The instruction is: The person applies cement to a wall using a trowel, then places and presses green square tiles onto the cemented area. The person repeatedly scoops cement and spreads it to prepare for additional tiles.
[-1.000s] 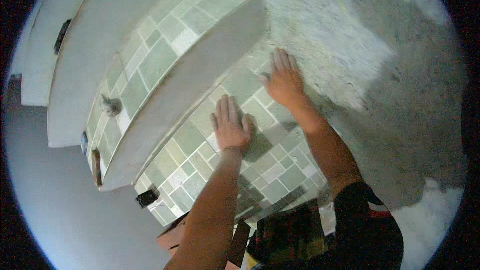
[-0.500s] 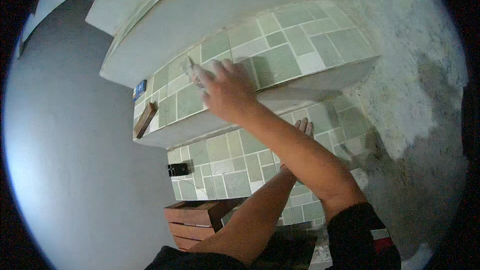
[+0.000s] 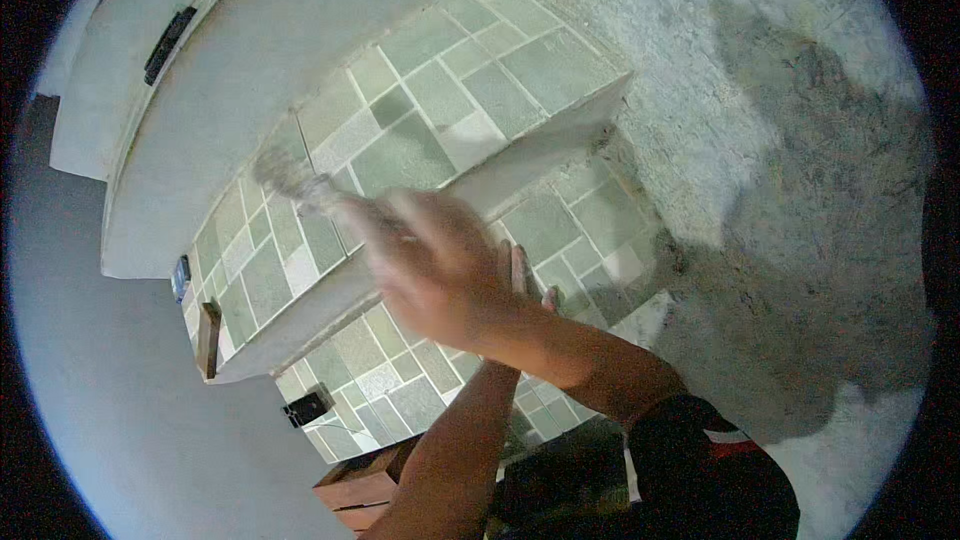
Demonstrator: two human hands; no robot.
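Note:
My right hand (image 3: 435, 265) is closed round a blurred brush (image 3: 290, 178), whose greyish bristles are over the upper tiled step (image 3: 405, 155), near its back edge. Motion smears both hand and brush. Behind my right wrist, my left hand (image 3: 515, 268) is mostly hidden. Its outstretched fingertips show against the lower tiled step (image 3: 545, 225) and look flat. My two forearms cross. Both steps carry green and pale stone-like tiles with light joints.
A wooden block (image 3: 207, 340) and a small blue box (image 3: 181, 278) lie at the upper step's left end. A black device (image 3: 305, 408) with a thin wire sits on the lower step. A dark bar (image 3: 170, 45) rests higher up. Wooden crate (image 3: 355, 490) below; rough wall (image 3: 690, 140) right.
The view has turned and shifted right, so the steps slant more. My right hand has swept with the brush over the upper step; the left hand stays by the lower step.

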